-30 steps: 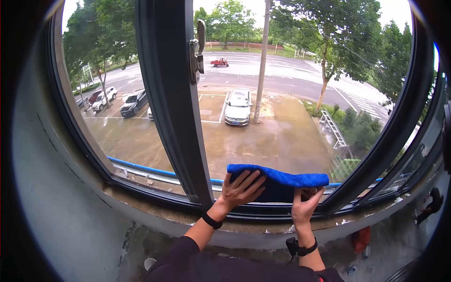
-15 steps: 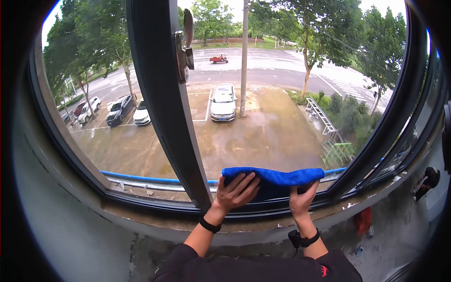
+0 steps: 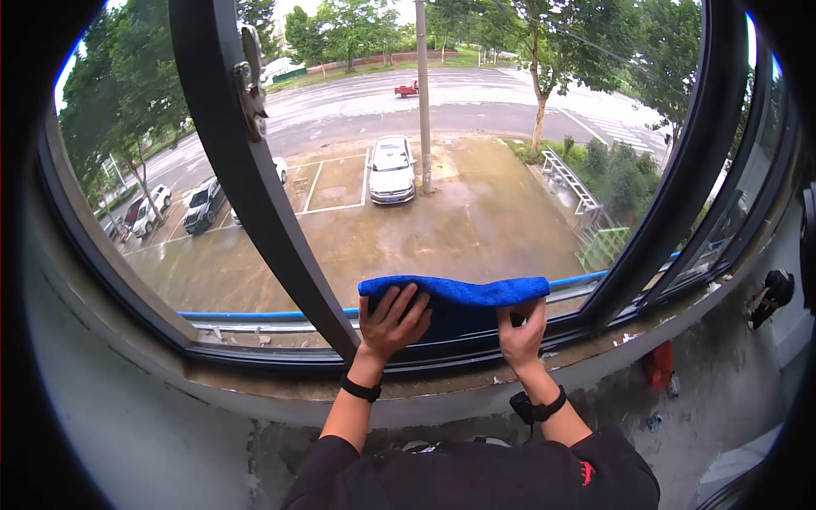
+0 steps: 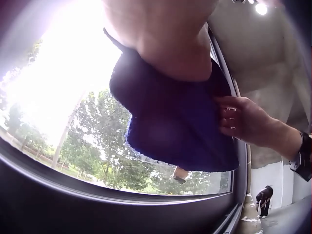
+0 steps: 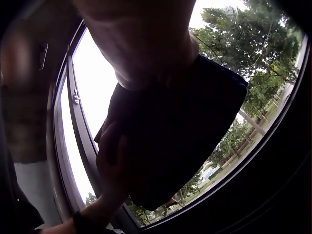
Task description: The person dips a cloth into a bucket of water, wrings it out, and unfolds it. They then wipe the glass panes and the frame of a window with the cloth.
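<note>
Both hands hold a folded blue cloth [image 3: 463, 293] upright at the lower part of the window. My left hand [image 3: 393, 323] has its fingers spread over the near face, with the thumb at the cloth's left edge. At the other end my right hand [image 3: 522, 334] pinches the cloth between thumb and bent fingers. In the left wrist view, the cloth [image 4: 165, 117] hides the left fingers, and the right hand [image 4: 248, 119] grips its side. The right wrist view is dark, with the left hand [image 5: 114, 156] against the cloth.
A dark window post [image 3: 246, 170] with a metal latch [image 3: 251, 85] stands left of the hands. Below runs a dirty sill [image 3: 442, 382]. Outside are parked cars, including a white car [image 3: 393, 170], and trees. A person [image 3: 772, 297] bends over at the right, inside the room.
The head view has shifted, so post, cloth and hands now sit further left in it. Both hands keep their hold on the cloth. Outside, the red vehicle has moved behind the pole.
</note>
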`<action>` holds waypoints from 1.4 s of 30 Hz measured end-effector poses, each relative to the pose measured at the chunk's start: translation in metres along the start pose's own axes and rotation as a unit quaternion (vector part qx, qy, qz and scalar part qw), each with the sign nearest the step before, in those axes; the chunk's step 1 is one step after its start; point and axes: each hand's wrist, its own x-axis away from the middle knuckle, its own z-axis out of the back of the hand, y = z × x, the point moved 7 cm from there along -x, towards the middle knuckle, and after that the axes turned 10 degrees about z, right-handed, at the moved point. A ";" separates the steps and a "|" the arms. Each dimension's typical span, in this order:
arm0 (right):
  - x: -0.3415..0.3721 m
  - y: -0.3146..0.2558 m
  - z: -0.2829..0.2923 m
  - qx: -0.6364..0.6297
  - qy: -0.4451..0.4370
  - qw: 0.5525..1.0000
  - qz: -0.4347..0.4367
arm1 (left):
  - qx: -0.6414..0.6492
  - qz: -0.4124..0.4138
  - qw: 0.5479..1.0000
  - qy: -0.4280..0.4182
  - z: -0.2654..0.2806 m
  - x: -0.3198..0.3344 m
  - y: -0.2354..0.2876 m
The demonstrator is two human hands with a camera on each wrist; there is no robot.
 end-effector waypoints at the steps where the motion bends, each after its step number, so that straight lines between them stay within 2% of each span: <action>1: -0.002 -0.003 0.001 -0.035 0.027 0.999 0.003 | -0.003 0.007 1.000 -0.008 -0.002 -0.001 0.001; 4: -0.014 -0.007 -0.001 -0.005 0.010 1.000 0.028 | -0.024 0.051 0.998 -0.041 -0.005 -0.022 0.008; 6: -0.047 -0.035 0.003 0.077 0.017 0.980 0.182 | -0.019 0.082 0.996 -0.041 0.003 -0.064 0.014; 7: -0.068 -0.050 0.006 0.077 0.034 0.973 0.213 | -0.034 0.121 0.992 -0.034 0.005 -0.088 0.014; 10: -0.135 -0.099 0.013 0.077 0.095 0.946 0.300 | -0.037 0.134 0.990 0.025 0.025 -0.176 0.025; 12: -0.169 -0.131 0.017 0.102 0.138 0.910 0.378 | -0.055 0.131 0.989 0.048 0.035 -0.226 0.033; 14: -0.196 -0.143 0.009 0.133 0.124 0.893 0.412 | -0.042 0.137 0.986 0.082 0.042 -0.259 0.043; 17: -0.195 -0.138 0.000 0.187 0.094 0.895 0.394 | -0.057 0.152 0.982 0.097 0.038 -0.264 0.048; 21: -0.147 -0.096 -0.014 0.243 0.019 0.912 0.331 | -0.086 0.149 0.984 0.035 0.018 -0.208 0.048; 24: -0.077 -0.046 -0.029 0.264 -0.063 0.916 0.295 | -0.084 0.149 0.985 0.001 -0.002 -0.127 0.044; 27: 0.011 0.009 -0.037 0.185 -0.167 0.937 0.245 | -0.050 0.152 0.987 -0.015 -0.017 -0.022 0.047; 28: 0.039 0.025 -0.037 0.165 -0.213 0.939 0.214 | -0.032 0.175 0.983 -0.036 -0.018 0.000 0.055; 30: 0.044 0.021 -0.029 0.123 -0.254 0.940 0.191 | -0.019 0.205 0.977 -0.058 -0.012 -0.007 0.067; 33: -0.003 -0.011 -0.023 0.105 -0.177 0.945 0.256 | 0.037 0.214 0.976 0.001 -0.005 -0.058 0.068; 36: -0.083 -0.062 -0.016 0.101 -0.051 0.938 0.329 | -0.017 0.189 0.981 0.045 0.003 -0.135 0.056; 39: -0.156 -0.107 -0.009 0.156 0.021 0.922 0.353 | -0.075 0.168 0.981 0.054 0.017 -0.215 0.052; 42: -0.185 -0.129 -0.012 0.201 0.084 0.907 0.359 | -0.104 0.158 0.977 0.095 0.023 -0.262 0.050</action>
